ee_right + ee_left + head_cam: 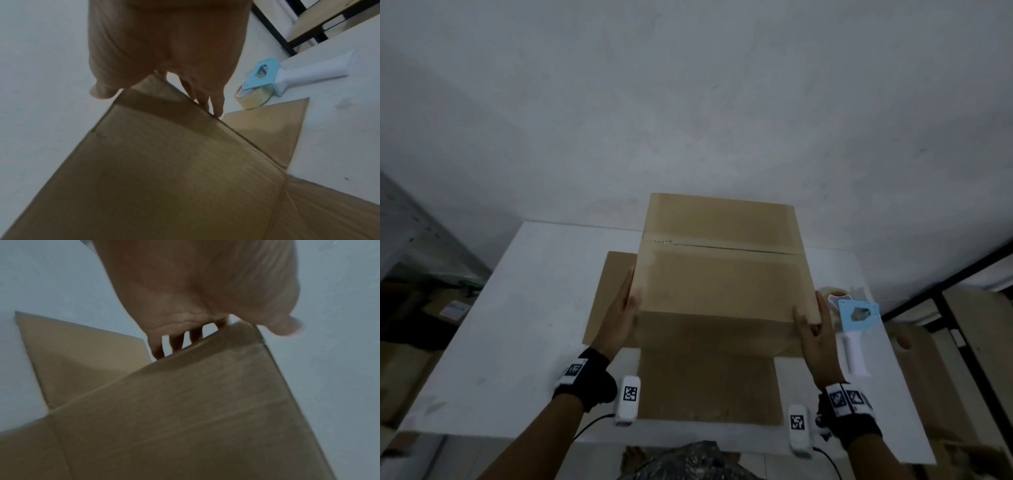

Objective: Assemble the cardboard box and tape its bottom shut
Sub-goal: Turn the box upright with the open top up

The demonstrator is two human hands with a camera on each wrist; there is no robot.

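While both hands clasp cardboard box (719,274) sides | L hand (619,318) + R hand (813,329) flat-fingered | keep flaps flush, then grab tape dispenser (854,329) at right.

We think this is a packing or storage room, not a home. A plain white table (524,308) stands against a bare white wall (688,85), and a tape dispenser (854,329) lies just to the right of the right hand (816,337). Far to the left of the left hand (619,315) we see stacked cartons (445,308), and to the right black metal shelving (287,32).
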